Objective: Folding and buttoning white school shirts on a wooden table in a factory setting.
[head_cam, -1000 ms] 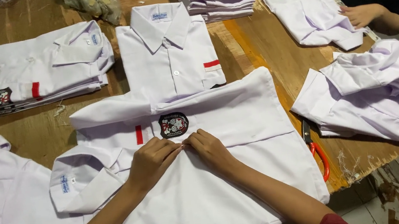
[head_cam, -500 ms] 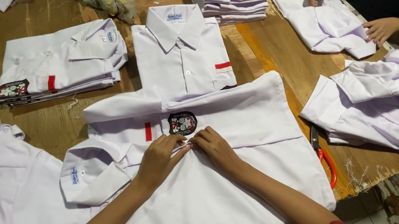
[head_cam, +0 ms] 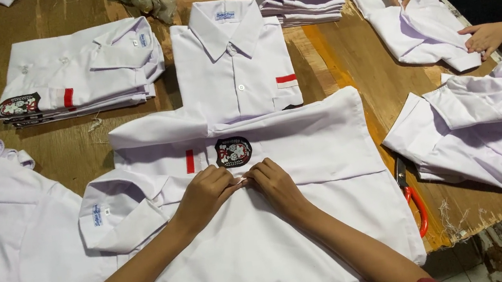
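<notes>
Two hands meet on white shirt (head_cam: 313,217) spread across desk (head_cam: 343,57) centre: left hand (head_cam: 205,195) and right hand (head_cam: 276,183) pinch fabric fold just below black crest patch (head_cam: 233,152), fingertips touching. Folded shirt (head_cam: 234,65) lies beyond; folded stack (head_cam: 77,73) at left. Red-handled scissors (head_cam: 412,194) beside shirt's right edge. Another person's hands (head_cam: 486,35) work on shirt, far right.

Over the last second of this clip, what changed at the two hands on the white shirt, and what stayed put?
Little changed. The left hand and right hand stay pressed together on the white shirt, just below its badge, pinching the fabric where they meet. At the far right another person's hands shifted along a shirt there. The folded shirt, the stacks and the red-handled scissors did not move on the table.
</notes>
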